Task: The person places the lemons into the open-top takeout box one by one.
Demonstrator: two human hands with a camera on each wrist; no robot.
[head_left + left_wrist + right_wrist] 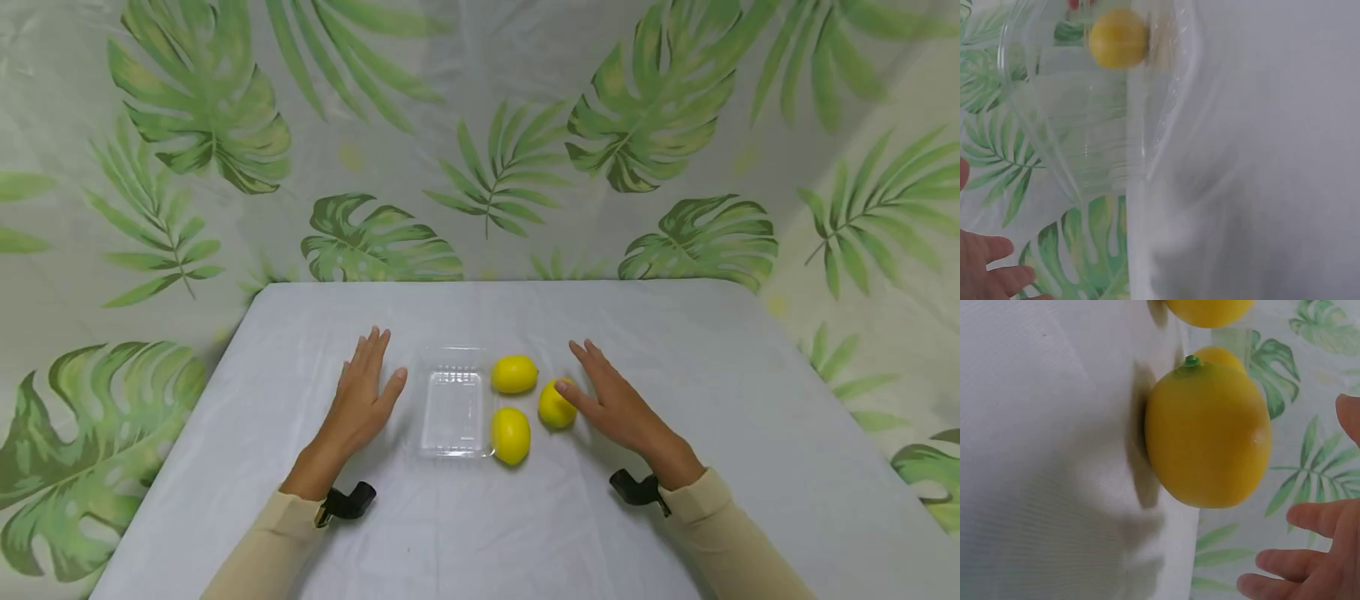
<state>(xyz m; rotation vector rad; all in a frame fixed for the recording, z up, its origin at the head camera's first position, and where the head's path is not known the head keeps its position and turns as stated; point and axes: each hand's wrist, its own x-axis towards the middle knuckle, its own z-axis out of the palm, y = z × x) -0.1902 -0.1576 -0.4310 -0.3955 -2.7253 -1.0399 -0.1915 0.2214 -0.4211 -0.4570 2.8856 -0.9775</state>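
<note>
Lemons (511, 436) | between left hand (360, 408) and right hand (621, 410) — nearer the right | both hands' fingers extended, thumbs apart

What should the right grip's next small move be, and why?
I'd probably ease the right grip down toward the nearest lemon. The grip is open and holds nothing, the head view shows no other lemon closer to it, and the right wrist view shows a gap left to cross.

indoor staged setup, exact rm type unclear, white-clothed table (465, 533), leaf-print backdrop (517, 75), blk wrist cams (351, 501)
</note>
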